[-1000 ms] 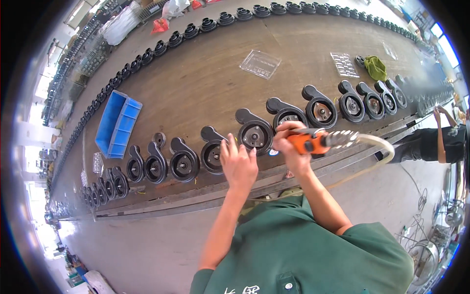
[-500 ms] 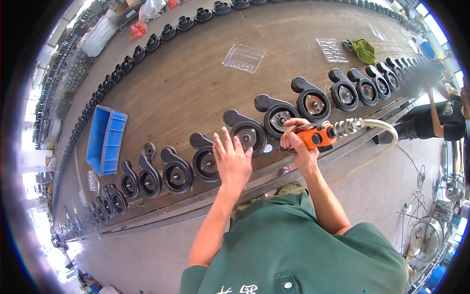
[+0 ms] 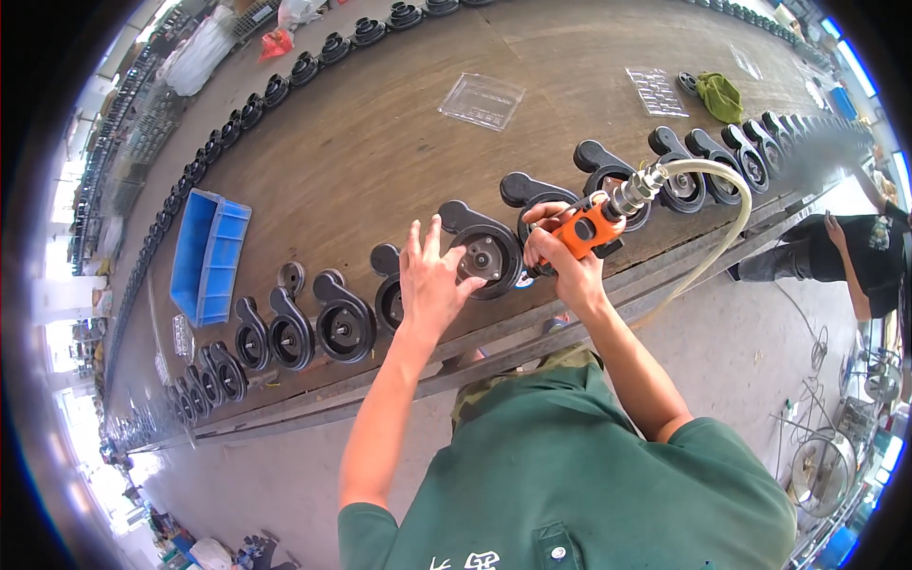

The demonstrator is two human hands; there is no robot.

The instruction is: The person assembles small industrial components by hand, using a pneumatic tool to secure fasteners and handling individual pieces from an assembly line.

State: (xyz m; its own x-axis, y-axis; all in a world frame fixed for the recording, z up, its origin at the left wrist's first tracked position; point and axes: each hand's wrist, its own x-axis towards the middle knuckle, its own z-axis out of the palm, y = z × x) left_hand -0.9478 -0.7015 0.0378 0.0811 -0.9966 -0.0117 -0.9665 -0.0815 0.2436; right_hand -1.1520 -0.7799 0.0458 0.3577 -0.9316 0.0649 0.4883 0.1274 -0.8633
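My right hand (image 3: 574, 274) is wrapped round an orange air-powered tool (image 3: 581, 232) with a metal hose coupling at its upper right end. The tool's lower left end is beside the right edge of a round black housing (image 3: 484, 258), which has a grey metal plate in its middle and an arm sticking up. On the opposite side, my left hand (image 3: 429, 285) is open, thumb and fingers spread around the housing's left edge. It partly covers a neighbouring housing (image 3: 388, 302). Whether the tool's tip touches anything is hidden.
Similar black housings (image 3: 344, 328) line the table's near edge, and more parts (image 3: 334, 47) follow the far edge. A blue bin (image 3: 217, 261) stands at left. Clear plastic sheets and a green cloth (image 3: 719, 98) lie farther back. The tool's pale hose (image 3: 743, 204) loops right, towards another person (image 3: 860, 252).
My left hand has shifted left, uncovering the housing's metal plate. My right hand has brought the tool left towards that housing, its hose end now tilted higher.
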